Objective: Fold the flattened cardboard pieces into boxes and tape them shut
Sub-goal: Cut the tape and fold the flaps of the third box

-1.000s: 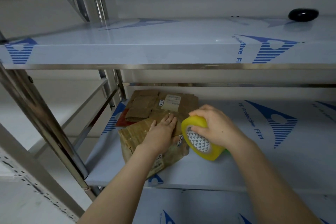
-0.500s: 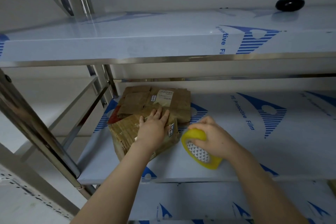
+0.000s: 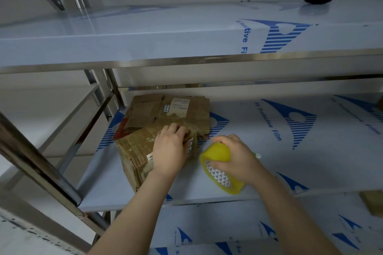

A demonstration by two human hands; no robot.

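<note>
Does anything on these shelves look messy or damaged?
The cardboard under the left hand looks worn: creased, with old tape and labels. The flattened stack behind it lies unevenly.

The left hand [image 3: 169,151] grips the cardboard box [image 3: 143,151] on the middle shelf [image 3: 269,151]; the right hand [image 3: 238,157] holds the yellow tape roll [image 3: 217,168] just beside it.
</note>
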